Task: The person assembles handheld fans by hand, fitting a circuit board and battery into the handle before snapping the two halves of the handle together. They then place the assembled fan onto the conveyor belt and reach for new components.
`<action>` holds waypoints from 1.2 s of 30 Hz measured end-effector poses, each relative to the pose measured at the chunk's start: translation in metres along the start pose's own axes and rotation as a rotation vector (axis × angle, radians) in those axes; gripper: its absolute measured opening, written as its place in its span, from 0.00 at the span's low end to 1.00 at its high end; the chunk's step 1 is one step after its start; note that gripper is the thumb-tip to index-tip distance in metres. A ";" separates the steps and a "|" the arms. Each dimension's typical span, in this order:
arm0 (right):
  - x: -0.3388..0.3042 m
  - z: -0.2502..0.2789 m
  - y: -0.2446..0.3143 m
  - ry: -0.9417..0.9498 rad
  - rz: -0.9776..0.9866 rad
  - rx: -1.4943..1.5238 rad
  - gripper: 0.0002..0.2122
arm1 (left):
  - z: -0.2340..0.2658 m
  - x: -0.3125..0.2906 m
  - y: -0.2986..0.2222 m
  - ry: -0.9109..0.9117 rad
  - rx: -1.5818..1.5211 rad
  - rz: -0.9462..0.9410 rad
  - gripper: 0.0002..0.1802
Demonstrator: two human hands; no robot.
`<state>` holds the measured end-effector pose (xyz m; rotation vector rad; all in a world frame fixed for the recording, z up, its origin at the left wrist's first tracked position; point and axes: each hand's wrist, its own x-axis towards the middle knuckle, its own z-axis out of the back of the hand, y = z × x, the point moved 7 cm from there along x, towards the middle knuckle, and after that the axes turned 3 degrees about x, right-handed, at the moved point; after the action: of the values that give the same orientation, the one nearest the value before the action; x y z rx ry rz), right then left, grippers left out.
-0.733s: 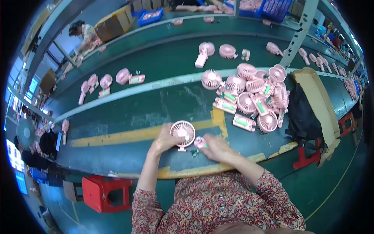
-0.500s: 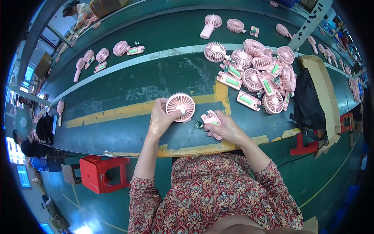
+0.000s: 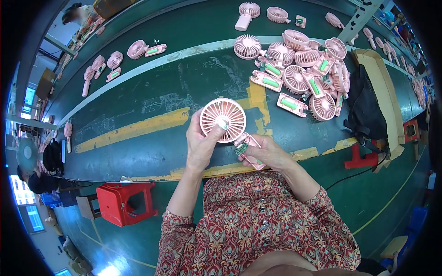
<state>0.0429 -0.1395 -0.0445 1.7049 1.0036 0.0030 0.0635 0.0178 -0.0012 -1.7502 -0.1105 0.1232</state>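
My left hand (image 3: 201,141) is closed on a round pink fan head (image 3: 223,115), its thumb lying over the hub of the slatted cage. In my right hand (image 3: 269,154) is a pink fan handle half (image 3: 251,161), its inside showing a small green circuit board (image 3: 241,148) and part of a green battery. The upper end of the handle meets the lower right rim of the fan head; whether the two are joined I cannot tell. Both are held over the near edge of the table.
A heap of pink fans (image 3: 297,79) with open handles lies to the right. Behind the pale table strip (image 3: 184,56) more fans (image 3: 136,49) are spaced out. A black bag (image 3: 366,110) and cardboard (image 3: 384,92) lie at far right. Red stools (image 3: 115,204) stand below the table.
My left hand has brought the fan head right and closer, turning its cage more face-on. The handle half now meets its rim; before, they were apart. The whole view has shifted slightly.
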 end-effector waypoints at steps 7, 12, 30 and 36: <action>-0.005 -0.003 0.000 -0.004 0.089 0.042 0.11 | -0.005 0.001 0.008 0.042 -0.001 0.037 0.30; 0.001 0.003 -0.001 -0.029 0.194 -0.033 0.09 | -0.010 0.002 0.009 0.058 0.038 0.075 0.29; 0.025 0.032 -0.012 -0.171 0.095 -0.033 0.13 | -0.045 -0.017 -0.005 0.179 0.930 -0.367 0.08; 0.023 0.032 -0.015 -0.107 0.057 0.197 0.14 | -0.047 -0.014 -0.005 0.212 1.012 -0.354 0.05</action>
<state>0.0634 -0.1504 -0.0793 1.8918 0.8986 -0.1529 0.0564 -0.0287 0.0120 -0.7076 -0.1642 -0.2356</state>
